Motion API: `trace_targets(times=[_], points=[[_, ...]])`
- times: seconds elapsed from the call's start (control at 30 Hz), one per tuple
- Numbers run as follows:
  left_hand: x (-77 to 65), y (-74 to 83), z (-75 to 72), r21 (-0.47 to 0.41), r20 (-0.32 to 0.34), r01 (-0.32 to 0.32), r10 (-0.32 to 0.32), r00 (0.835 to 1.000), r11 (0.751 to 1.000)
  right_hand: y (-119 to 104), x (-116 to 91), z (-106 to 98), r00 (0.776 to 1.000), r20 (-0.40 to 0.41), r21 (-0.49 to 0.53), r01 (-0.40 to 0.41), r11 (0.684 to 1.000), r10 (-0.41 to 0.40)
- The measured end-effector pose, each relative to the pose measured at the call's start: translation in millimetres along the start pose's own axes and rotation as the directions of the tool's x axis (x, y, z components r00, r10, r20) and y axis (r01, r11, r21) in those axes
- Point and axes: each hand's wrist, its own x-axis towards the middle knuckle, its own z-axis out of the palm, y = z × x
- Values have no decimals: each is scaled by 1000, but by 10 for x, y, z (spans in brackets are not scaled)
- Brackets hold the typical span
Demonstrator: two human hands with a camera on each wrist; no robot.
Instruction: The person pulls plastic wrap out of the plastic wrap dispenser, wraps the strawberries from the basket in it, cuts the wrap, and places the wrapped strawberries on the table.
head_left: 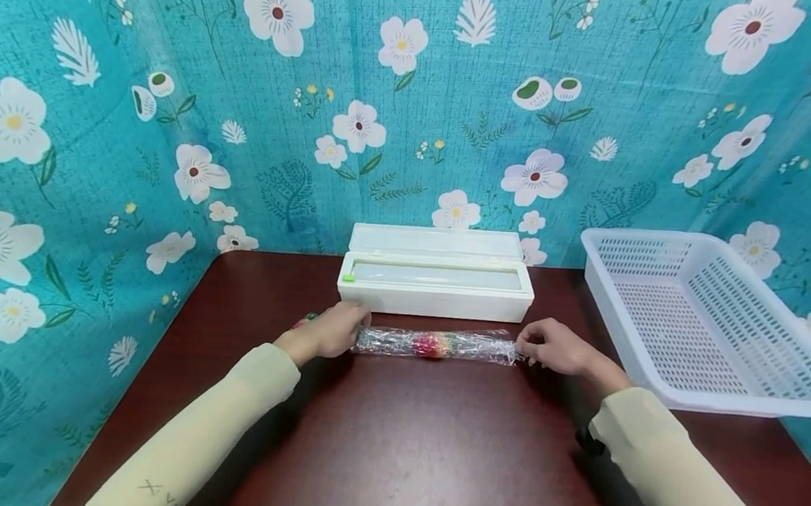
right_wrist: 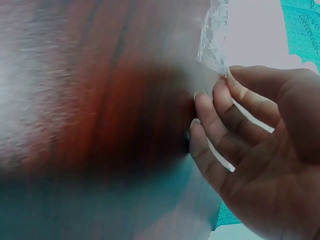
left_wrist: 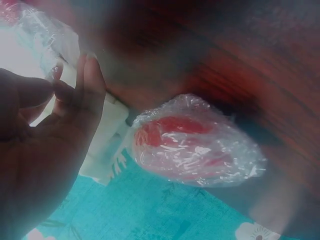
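Observation:
Clear cling film [head_left: 470,347] stretches sideways in front of the dispenser, rolled around a small red-and-yellow, fruit-like item [head_left: 430,344] at its middle. My left hand [head_left: 339,330] pinches the left end of the film between thumb and fingers. At the other end, my right hand [head_left: 550,345] pinches the film between thumb and index fingertip, as the right wrist view shows, its other fingers loosely bent. Beyond the left hand lies a second wrapped red item [left_wrist: 192,145], mostly hidden by that hand in the head view.
A white cling film dispenser [head_left: 434,301] stands behind the hands with its lid [head_left: 436,242] raised and a green slider [head_left: 348,278] at its left. A white perforated plastic basket [head_left: 624,339] sits at the right of the dark red table [head_left: 416,449]. Floral turquoise cloth [head_left: 436,85] hangs behind.

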Motion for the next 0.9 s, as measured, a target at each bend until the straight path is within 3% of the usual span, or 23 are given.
trace_targets(times=[0.17, 0.37, 0.47, 0.57, 0.63, 0.73, 0.83, 0.9], points=[[90, -23, 4, 30, -1, 52, -52, 999, 998, 23, 100, -12, 996, -16, -2, -87, 996, 87], [167, -36, 57, 69, 7, 92, -92, 996, 993, 75, 226, 63, 978, -95, -54, -190, 980, 184], [164, -41, 62, 87, 10, 107, -108, 994, 990, 38, 248, 110, 968, -126, -86, -231, 969, 219], [113, -35, 31, 111, -37, 121, -117, 992, 986, -41, 213, 132, 950, -189, -129, -274, 953, 248], [60, -7, -5, 116, -78, 119, -111, 991, 986, -104, 166, 134, 945, -255, -183, -255, 950, 204], [-30, 97, -63, 102, -113, 77, -65, 991, 992, -212, 97, 144, 946, -321, -277, -135, 951, 40], [-104, 244, -77, 75, -84, 6, 1, 996, 997, -312, 55, 191, 957, -259, -358, 27, 933, -127], [-143, 329, -48, 71, -45, -29, 32, 998, 997, -358, 51, 247, 966, -182, -402, 96, 911, -182]])
